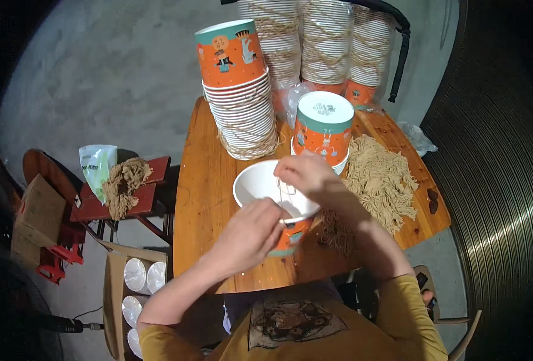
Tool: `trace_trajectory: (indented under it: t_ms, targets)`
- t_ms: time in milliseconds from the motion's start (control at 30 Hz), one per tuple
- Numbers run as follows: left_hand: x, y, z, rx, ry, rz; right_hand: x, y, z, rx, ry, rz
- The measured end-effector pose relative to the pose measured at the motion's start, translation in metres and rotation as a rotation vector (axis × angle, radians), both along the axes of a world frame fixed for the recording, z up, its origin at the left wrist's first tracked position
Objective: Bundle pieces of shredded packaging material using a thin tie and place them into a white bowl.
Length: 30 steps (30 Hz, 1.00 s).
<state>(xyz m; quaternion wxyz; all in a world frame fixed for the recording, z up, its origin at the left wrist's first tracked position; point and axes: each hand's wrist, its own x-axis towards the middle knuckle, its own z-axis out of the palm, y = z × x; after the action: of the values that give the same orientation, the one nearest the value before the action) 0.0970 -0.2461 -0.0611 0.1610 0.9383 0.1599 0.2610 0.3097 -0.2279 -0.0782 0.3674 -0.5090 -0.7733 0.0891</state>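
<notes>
An orange and green paper bucket point(256, 183) with a white inside stands upright, mouth up, near the front of the wooden table. My left hand point(251, 233) is closed at its near left rim, fingers curled over the edge; whether cord is also in those fingers is hidden. Over the far right rim, my right hand point(307, 175) pinches a thin cord point(287, 189) that hangs in a loop against the bucket's inside. Just beyond stands an upside-down stack of paper buckets point(324, 123). A heap of loose tan cords point(379, 180) lies beside my right forearm.
Tall nested bucket stacks with cords between them stand at the back, one at left point(236, 90), several in plastic bags point(324, 42). Left of the table point(203, 240) are a red stool point(119, 204) with more cord and a carton point(113, 301) of wrapped white cylinders.
</notes>
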Motion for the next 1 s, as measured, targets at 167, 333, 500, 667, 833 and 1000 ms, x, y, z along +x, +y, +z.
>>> trace_trajectory:
  t_ms: [167, 333, 500, 667, 833, 1000]
  targets:
    - [0.002, 0.042, 0.073, -0.824, -0.154, -0.009, 0.032, 0.007, 0.019, -0.456, 0.924, 0.154]
    - [0.018, 0.104, 0.113, -1.161, -0.308, -0.074, 0.094, 0.034, 0.004, -0.476, 1.728, 1.009]
    - [0.009, 0.173, 0.176, -1.038, -0.46, -0.143, 0.068, 0.057, 0.086, -0.137, 1.592, 0.767]
    - [0.029, 0.246, 0.238, -1.242, -0.954, -0.013, 0.045, 0.102, 0.155, 0.298, 0.998, 0.6]
    - [0.029, 0.296, 0.216, -0.515, -0.864, -0.076, 0.039, 0.172, 0.181, 0.292, 0.809, 0.177]
    - [0.042, 0.29, 0.189, -0.648, -0.819, -0.052, 0.027, 0.204, 0.166, 0.305, 0.684, 0.007]
